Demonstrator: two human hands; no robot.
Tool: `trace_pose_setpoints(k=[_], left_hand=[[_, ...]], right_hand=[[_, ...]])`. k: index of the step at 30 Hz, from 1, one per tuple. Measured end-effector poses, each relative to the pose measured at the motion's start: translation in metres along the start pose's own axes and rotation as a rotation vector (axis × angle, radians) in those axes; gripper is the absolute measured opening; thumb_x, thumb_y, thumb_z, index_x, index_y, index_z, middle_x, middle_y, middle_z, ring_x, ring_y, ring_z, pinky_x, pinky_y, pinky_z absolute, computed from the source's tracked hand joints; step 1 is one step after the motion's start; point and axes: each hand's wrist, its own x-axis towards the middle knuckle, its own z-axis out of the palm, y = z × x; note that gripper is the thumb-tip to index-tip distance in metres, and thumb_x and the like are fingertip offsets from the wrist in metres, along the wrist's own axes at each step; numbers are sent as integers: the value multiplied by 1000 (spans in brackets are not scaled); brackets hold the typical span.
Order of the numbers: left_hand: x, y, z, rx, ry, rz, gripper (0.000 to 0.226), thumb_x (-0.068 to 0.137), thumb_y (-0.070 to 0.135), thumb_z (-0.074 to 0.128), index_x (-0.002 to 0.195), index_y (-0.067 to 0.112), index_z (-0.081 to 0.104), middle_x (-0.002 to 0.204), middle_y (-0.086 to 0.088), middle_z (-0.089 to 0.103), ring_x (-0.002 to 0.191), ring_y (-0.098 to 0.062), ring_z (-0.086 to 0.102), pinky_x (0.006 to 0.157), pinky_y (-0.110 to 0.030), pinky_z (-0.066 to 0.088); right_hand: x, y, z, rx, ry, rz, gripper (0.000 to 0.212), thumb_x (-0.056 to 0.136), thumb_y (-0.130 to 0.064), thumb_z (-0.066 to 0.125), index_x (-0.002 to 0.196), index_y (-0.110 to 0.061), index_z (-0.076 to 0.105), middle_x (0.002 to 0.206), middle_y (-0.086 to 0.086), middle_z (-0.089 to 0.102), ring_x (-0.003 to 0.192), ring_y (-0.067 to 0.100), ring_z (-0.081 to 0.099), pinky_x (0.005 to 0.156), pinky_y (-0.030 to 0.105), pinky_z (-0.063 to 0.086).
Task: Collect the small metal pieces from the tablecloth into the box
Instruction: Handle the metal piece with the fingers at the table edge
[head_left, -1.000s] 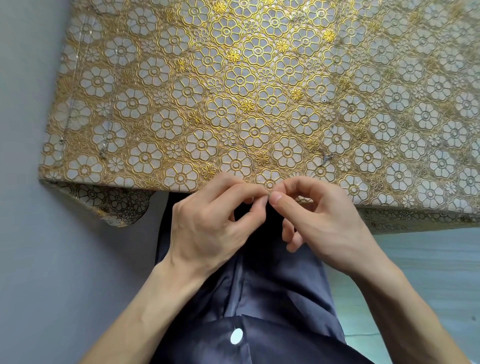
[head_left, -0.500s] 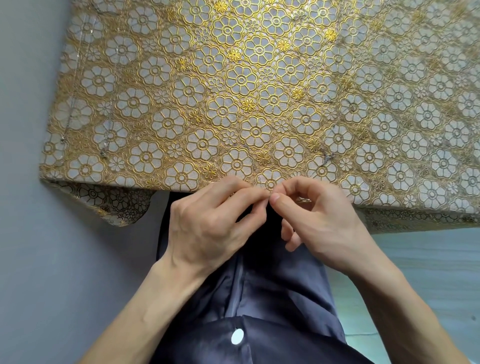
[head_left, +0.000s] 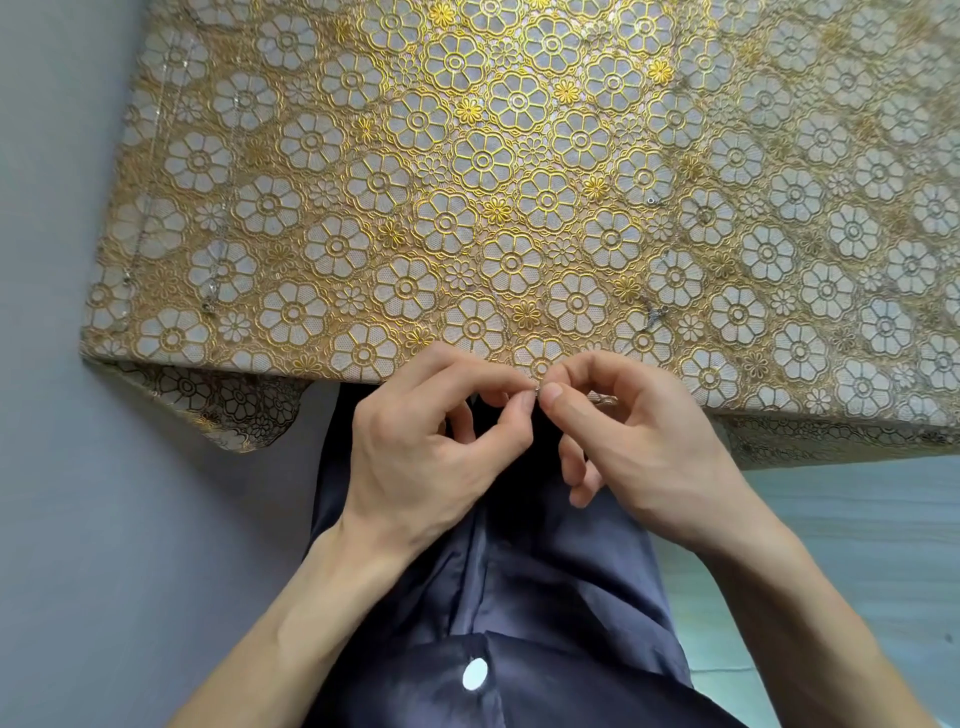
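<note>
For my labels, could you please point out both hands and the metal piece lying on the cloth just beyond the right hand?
left hand (head_left: 421, 452): head view, back of the hand.
right hand (head_left: 641, 439): head view, back of the hand.
metal piece (head_left: 655, 313): head view, its bright middle.

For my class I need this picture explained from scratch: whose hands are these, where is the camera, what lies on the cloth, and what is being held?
No machine here: a person works with bare hands, and the only camera sits on their head, looking down. That is why the left hand and right hand enter from below, over a dark garment. The table wears a gold flowered tablecloth. Little metal bits lie on it: a small piece near the right hand, a second small piece toward the left edge. At the table's near edge the fingertips of both hands meet and pinch a tiny metal piece between them. No box is in view.
</note>
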Motion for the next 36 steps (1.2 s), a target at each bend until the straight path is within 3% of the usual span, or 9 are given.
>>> trace_pose_setpoints(k=[8,13,18,23,27,36], left_hand=[[-1,1,-2,30,20,10,4,83,12,78,86,14,77,83,4,66,64,4,54,55,-7,37],[-3,-6,-5,158,24,137,7,89,25,76,94,20,78,90,7,66,50,-13,52,47,-31,49],[-1,-7,-4,277,36,259,6,90,24,76,91,20,80,87,5,71,63,4,36,49,-28,51],[2,-7,-3,401,17,322,7,91,25,73,89,23,79,85,7,71,66,-9,51,49,-27,49],[3,-7,-2,457,11,333,8,92,27,72,90,24,79,86,8,72,61,-8,58,50,-28,49],[3,-9,-1,516,20,362,15,95,27,65,87,24,77,83,8,71,64,-16,69,50,-37,53]], right_hand=[[-1,3,2,-16,44,-47,11,97,-16,63,86,-12,63,51,-4,53,44,12,53,42,30,50],[-2,6,1,-85,72,-85,9,96,-16,63,87,-14,63,51,-3,54,42,11,55,43,25,47],[-1,9,2,-225,95,-147,12,95,-17,64,84,-20,62,57,-3,58,40,8,57,43,20,45],[4,19,0,-439,160,-236,10,93,-29,63,84,-25,61,64,-9,59,55,15,63,54,26,49],[6,22,2,-468,180,-277,9,90,-32,60,85,-25,61,67,-10,58,58,12,63,56,29,52],[9,23,5,-568,215,-352,11,90,-30,60,85,-20,61,71,-11,58,60,8,62,59,19,47]])
